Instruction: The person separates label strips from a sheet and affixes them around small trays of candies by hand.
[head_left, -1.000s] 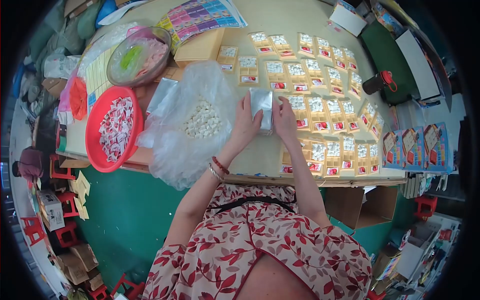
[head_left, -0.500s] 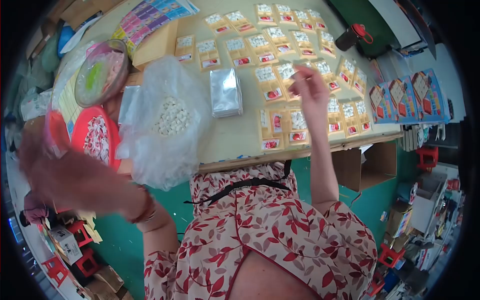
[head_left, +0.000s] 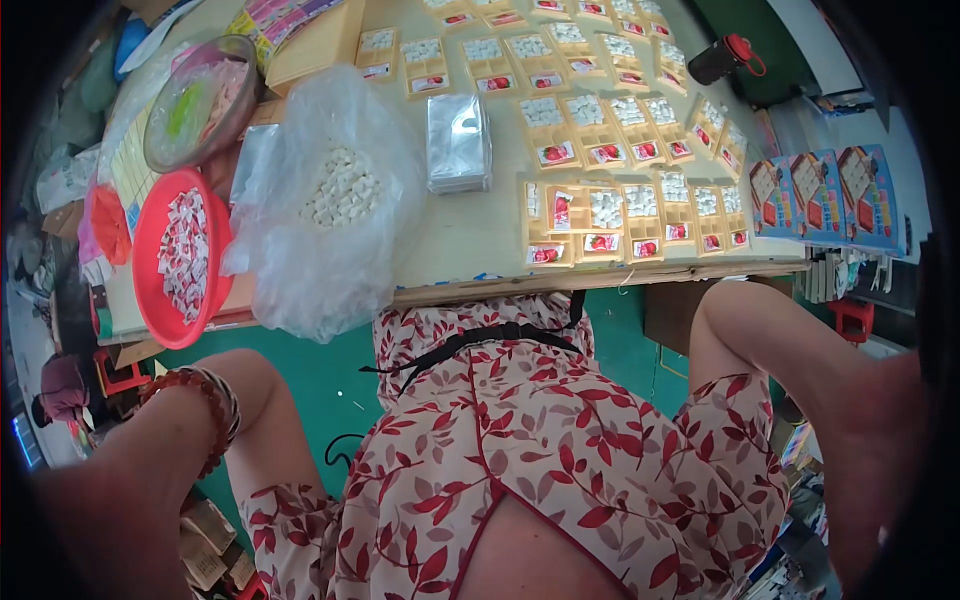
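Close to the camera at the lower left is my left hand (head_left: 105, 510), blurred and dark, its fingers not visible. My right hand (head_left: 880, 440) is raised at the right edge, also blurred, with its fingers hidden. Neither hand touches the table. On the table, yellow trays (head_left: 590, 130) stand in rows, holding white pieces and strawberry-printed packets. Left of them lies a stack of silver pouches (head_left: 458, 145). An open clear plastic bag (head_left: 345, 190) holds white pieces. Beside it, a red basin (head_left: 184, 260) contains small red and white packets.
A glass bowl (head_left: 201, 105) with a green item stands at the back left, near a cardboard box (head_left: 315, 45). A dark bottle (head_left: 720, 60) with a red lid is at the back right. Blue printed boxes (head_left: 828, 198) stand at the right.
My right hand has left the trays and moved to the right edge, close to the camera. My left hand has moved down from beside the red basin. The view has shifted slightly.
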